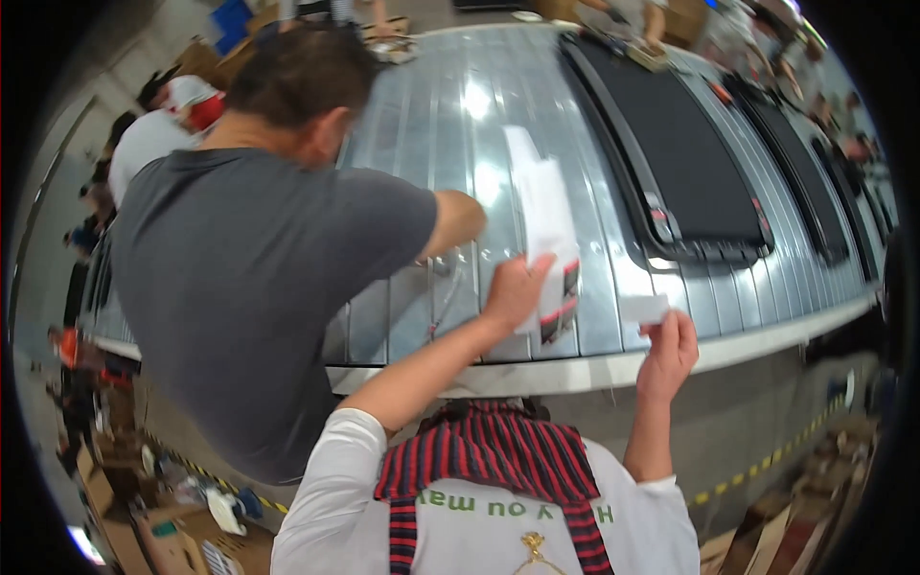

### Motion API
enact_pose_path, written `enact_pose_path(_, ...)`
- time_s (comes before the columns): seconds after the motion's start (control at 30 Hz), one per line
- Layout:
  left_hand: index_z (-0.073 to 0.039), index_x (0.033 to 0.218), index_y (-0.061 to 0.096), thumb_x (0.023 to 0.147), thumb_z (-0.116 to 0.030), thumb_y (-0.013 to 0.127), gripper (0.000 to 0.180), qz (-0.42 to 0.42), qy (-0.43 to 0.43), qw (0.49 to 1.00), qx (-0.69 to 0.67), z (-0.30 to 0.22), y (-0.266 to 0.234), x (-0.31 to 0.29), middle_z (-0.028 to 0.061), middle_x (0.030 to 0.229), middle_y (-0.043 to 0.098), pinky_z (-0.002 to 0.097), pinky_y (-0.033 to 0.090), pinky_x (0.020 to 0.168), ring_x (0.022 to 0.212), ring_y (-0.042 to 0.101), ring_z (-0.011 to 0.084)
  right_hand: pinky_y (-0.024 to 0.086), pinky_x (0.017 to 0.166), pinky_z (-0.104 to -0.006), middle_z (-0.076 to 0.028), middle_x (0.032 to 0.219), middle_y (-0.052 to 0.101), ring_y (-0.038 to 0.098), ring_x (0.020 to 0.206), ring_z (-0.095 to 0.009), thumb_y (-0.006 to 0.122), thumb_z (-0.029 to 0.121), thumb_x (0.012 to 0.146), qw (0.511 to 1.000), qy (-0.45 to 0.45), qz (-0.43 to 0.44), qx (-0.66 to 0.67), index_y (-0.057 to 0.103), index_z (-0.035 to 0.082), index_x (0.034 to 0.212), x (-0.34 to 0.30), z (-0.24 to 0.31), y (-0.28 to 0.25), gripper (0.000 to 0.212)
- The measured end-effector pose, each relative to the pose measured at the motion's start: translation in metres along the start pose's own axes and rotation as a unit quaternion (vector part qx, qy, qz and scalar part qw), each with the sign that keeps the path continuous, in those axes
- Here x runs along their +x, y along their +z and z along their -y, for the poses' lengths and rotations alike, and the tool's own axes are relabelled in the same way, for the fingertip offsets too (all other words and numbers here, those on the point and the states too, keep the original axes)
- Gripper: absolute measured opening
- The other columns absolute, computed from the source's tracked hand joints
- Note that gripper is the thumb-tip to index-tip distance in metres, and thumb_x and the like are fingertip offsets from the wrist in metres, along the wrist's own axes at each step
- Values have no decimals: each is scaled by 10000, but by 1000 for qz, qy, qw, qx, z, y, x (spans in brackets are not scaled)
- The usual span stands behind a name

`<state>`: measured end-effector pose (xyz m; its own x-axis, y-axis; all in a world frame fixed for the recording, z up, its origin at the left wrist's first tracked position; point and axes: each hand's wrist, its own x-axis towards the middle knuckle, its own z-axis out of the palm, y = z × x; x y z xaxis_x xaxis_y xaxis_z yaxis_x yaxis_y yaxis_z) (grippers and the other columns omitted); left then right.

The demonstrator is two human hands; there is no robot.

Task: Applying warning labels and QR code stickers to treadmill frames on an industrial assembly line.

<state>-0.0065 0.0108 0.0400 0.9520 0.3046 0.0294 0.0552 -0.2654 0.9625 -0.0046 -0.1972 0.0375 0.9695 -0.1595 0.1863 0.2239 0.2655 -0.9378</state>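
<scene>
White oblong papers are clamped in left hand, white rectangular card in right hand; paper-handling seemingly calls for light grips.

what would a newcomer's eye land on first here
Probably the co-worker in dark grey, filling much of the left. Then the large black panel on the slatted metal surface at upper right, and the bright white paper in the left hand near the middle.

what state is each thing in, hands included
left hand, closed on the long white piece
long white piece, gripped, stretching over the conveyor
right hand, pinching the white card
white card, pinched near one end
nearest black case, lying on the conveyor
conveyor, moving or stopped unclear
</scene>
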Motion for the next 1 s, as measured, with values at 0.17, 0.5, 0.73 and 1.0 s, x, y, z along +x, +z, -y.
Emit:
enact_pose_path(0.17,47,907,569,830,-307,487,371,101,80,990,-53,12,25,-15,167,745,603,310,438,635,676,567,194,450,580,-257,-95,758,580,564,625,-190,582,75,753,902,-262,126,-318,560,10,834,-28,14,37,107)
enact_pose_path(0.5,45,828,572,839,-268,514,318,146,23,977,-151,12,-2,-67,32,670,567,253,424,564,617,482,82,456,590,-284,-117,814,586,561,679,-239,627,43,702,860,-190,386,-274,574,-3,903,-76,42,42,213)
enact_pose_path(0.73,14,835,544,814,-242,508,259,168,158,971,-58,51,9,-75,165,625,514,312,415,569,586,436,105,448,598,-344,-92,760,570,550,706,-268,570,60,724,803,-315,346,-369,590,74,856,-66,36,46,134)
enact_pose_path(1.0,25,857,557,852,-281,464,320,171,138,975,-29,18,46,-48,178,622,526,327,418,561,561,516,216,446,570,-322,-92,717,554,549,660,-257,613,-6,660,793,-348,380,-324,594,45,803,-14,32,12,153)
